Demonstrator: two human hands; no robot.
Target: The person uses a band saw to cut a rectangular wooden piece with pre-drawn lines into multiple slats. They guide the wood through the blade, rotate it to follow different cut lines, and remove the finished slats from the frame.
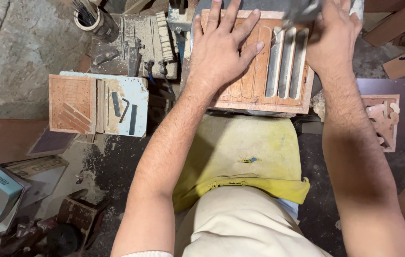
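Observation:
A reddish-brown wooden panel (288, 97) with long grooves and three cut-out slots lies flat on a machine table in front of me. My left hand (221, 47) presses flat on the panel's left half, fingers spread. My right hand (333, 35) rests at the panel's upper right corner, fingers curled near a blurred grey machine part (302, 12); whether it grips anything is unclear.
A smaller carved wood square (72, 104) sits on a dusty pale-blue board (126, 95) with a hex key (125, 108) at left. A cup of thin rods (91, 16) stands at top left. A fretwork piece (383, 119) lies at right. A yellow cloth (245, 157) covers my lap.

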